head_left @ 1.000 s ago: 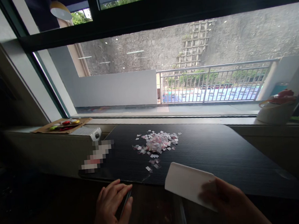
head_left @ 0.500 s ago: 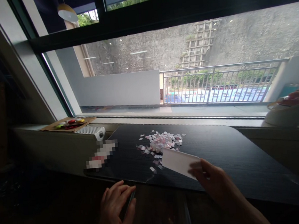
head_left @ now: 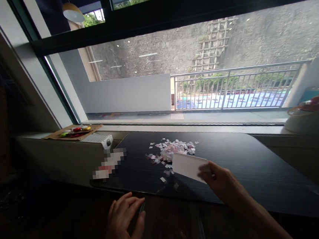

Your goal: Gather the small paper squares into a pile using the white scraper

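Observation:
My right hand is closed on one end of a thin white card, thumb and fingers pinching it. The card's far end tilts against the near side of a pile of small white and pinkish paper pieces on the black table. A few loose pieces lie between the pile and the table's front edge. Below that edge, my left hand curls its fingers, with a thin glassy edge between thumb and forefinger. What that edge belongs to is lost in the dark.
A pixelated patch covers something at the table's left corner. Left of it, a brown board with colourful items rests on the ledge beside a white grille. A window runs behind the table, and a white pot stands at right.
My right hand has risen slightly up and left with the card. A faint piece now shows below the card, near the table's front edge. My left hand stays in place.

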A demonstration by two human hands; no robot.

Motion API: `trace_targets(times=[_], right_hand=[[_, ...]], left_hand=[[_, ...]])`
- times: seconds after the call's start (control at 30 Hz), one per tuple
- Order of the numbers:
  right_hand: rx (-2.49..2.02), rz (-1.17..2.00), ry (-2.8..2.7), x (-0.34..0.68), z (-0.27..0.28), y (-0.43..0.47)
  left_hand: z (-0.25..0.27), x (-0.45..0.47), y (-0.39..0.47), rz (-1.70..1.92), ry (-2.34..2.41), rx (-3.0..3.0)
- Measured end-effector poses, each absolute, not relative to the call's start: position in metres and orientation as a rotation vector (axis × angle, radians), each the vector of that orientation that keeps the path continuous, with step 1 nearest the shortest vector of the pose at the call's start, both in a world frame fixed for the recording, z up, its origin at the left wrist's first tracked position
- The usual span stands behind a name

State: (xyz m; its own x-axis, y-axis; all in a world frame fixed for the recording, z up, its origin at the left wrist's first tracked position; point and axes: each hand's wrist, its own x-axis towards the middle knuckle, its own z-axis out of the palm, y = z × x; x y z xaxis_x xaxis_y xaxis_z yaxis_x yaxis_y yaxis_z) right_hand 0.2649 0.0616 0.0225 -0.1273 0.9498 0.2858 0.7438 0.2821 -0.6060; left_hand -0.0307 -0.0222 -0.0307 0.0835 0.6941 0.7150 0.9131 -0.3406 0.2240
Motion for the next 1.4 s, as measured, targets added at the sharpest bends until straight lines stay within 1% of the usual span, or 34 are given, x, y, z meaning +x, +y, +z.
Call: trace_targets(times=[0.3,0.57,0.77,1.03,1.4], right_hand=[[-1.532,0.477,-2.007,0.279,0.032,0.034],[-1.531,0.527,-1.976,0.280,0.028,0.032],[-1.547,0.509,-1.914,0.287,0.026,0.034],[-1.408,0.734,-1.845,0.278,0.016,0.057],[-1.370,0.557,-2.069,0.238,0.038,0.071]], left_hand=[[-0.031,-0.032,-0.023,-1.089,-1.639,-2.115],[-0.031,-0.033,-0.024,-1.134,-1.630,-2.093],[-0.030,-0.031,-0.021,-1.139,-1.608,-2.110],[-0.021,-0.023,-0.012,-1.094,-1.605,-2.155],[-0.025,-0.028,-0.016,-1.108,-1.627,-2.135]])
